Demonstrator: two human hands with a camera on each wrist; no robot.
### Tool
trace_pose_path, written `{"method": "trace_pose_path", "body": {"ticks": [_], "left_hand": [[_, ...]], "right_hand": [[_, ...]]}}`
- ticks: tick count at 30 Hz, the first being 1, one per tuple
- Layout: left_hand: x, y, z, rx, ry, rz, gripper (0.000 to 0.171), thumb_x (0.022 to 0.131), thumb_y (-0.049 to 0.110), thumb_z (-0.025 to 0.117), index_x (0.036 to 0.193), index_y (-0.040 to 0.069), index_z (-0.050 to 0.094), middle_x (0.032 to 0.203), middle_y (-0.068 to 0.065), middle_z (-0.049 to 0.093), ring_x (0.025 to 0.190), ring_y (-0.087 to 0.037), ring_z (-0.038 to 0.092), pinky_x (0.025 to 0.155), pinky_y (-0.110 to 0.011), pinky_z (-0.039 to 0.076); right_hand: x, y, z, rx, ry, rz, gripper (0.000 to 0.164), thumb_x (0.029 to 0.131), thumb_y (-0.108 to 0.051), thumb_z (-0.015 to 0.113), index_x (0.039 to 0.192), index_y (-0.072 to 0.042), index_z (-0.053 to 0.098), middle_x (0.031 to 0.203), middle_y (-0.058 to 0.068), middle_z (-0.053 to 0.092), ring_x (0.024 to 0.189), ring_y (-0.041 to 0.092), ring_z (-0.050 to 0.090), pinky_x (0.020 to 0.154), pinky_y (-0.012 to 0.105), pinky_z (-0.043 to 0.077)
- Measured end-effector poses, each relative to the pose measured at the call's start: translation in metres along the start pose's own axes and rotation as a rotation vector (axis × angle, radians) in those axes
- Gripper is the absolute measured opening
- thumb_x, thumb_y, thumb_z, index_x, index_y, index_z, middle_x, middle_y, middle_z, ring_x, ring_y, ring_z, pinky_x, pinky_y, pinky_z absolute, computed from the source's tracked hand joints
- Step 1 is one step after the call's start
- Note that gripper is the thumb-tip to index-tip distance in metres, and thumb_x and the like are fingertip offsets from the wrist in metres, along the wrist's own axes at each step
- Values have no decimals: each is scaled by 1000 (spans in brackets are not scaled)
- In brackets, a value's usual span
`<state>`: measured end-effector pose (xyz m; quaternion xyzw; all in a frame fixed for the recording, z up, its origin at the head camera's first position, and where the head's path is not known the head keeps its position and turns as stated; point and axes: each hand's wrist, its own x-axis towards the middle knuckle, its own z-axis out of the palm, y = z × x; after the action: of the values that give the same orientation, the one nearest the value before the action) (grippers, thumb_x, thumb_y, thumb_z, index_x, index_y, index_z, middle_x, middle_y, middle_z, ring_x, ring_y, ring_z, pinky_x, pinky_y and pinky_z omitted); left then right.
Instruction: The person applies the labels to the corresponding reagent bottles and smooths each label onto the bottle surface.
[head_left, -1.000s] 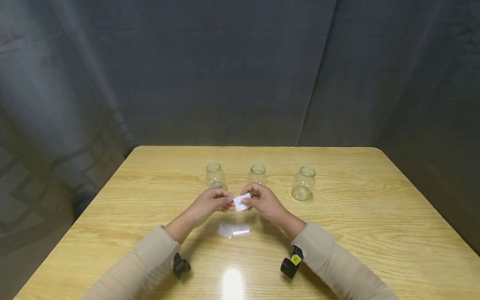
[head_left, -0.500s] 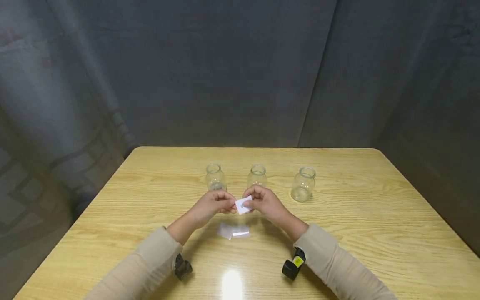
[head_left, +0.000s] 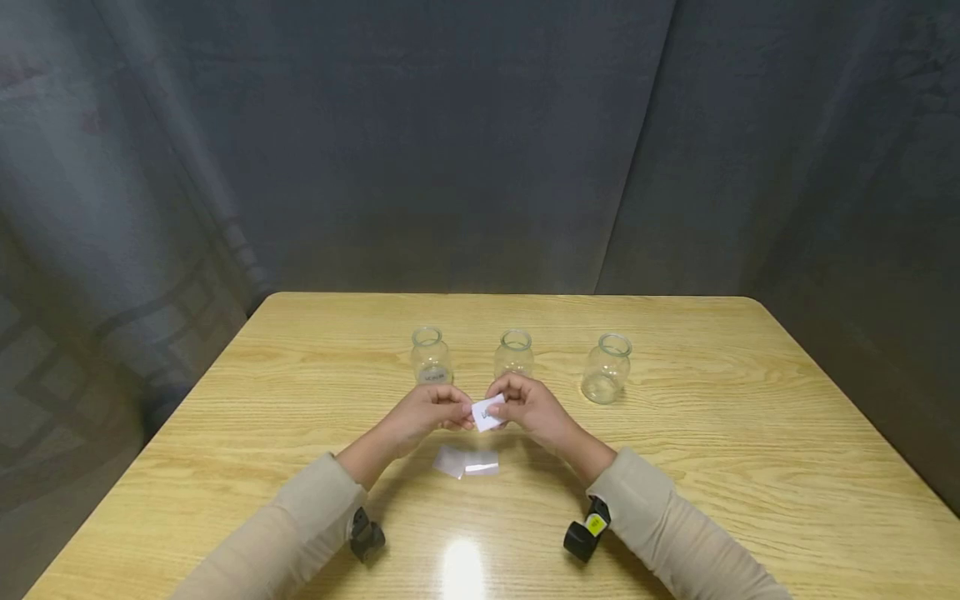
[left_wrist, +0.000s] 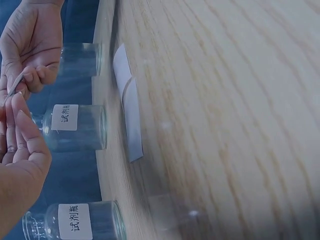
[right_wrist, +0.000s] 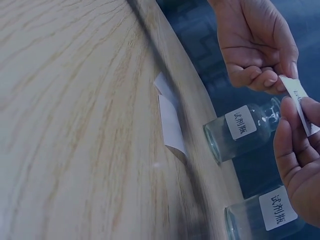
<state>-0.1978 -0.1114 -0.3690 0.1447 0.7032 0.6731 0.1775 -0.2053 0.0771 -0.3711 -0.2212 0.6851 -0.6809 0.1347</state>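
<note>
Above the table, my right hand [head_left: 536,412] pinches a small white paper label [head_left: 482,417] with dark writing, the thumb on its face. The fingertips of my left hand [head_left: 420,418] pinch the label's left edge. In the right wrist view the label [right_wrist: 296,92] is tilted and spans both hands' fingertips. Below the hands, two white paper pieces [head_left: 481,463] lie on the table, overlapping. Beyond the hands stand a left glass jar [head_left: 431,354], a middle glass jar [head_left: 513,357] and a right glass jar [head_left: 606,371]. White labels show on the left and middle jars.
The wooden table [head_left: 712,417] extends to both sides, with its far edge against a dark grey curtain [head_left: 450,167]. All three jars are open at the top. A black wrist device [head_left: 581,533] hangs below the right sleeve, another [head_left: 366,533] below the left.
Both hands have shifted slightly right and nearer with the label between them. More of the left jar's label shows. Jars and paper pieces have stayed in place.
</note>
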Motion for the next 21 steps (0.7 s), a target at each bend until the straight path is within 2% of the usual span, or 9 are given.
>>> {"method": "trace_pose_path", "body": {"ticks": [6,10,16,21], "left_hand": [[0,0,0,11,-11,9,21,83,6,53,93,-13,51,79,-6,59,73,-14,58,77,-39,45],[1,-1,-2,40,0,17,19,83,6,52,92,-11,51,79,-5,58,74,-15,57,79,-42,44],[1,0,-4,57,39,0,16,84,5,51,91,-9,51,80,-5,57,75,-15,56,80,-44,42],[3,1,-2,103,46,-5,19,84,9,52,93,-7,52,86,-7,56,80,-17,55,81,-40,43]], "right_hand": [[-1,0,-1,-29,28,8,18,78,8,54,94,14,48,73,8,53,63,11,53,61,28,49],[0,0,-2,-70,76,15,19,77,7,55,94,14,49,73,4,54,65,10,52,61,30,49],[-3,2,-7,-59,141,45,20,78,7,54,95,16,46,75,4,53,66,16,53,64,34,49],[-3,6,-6,-73,112,58,21,79,1,58,94,13,48,77,6,54,66,16,55,67,39,48]]}}
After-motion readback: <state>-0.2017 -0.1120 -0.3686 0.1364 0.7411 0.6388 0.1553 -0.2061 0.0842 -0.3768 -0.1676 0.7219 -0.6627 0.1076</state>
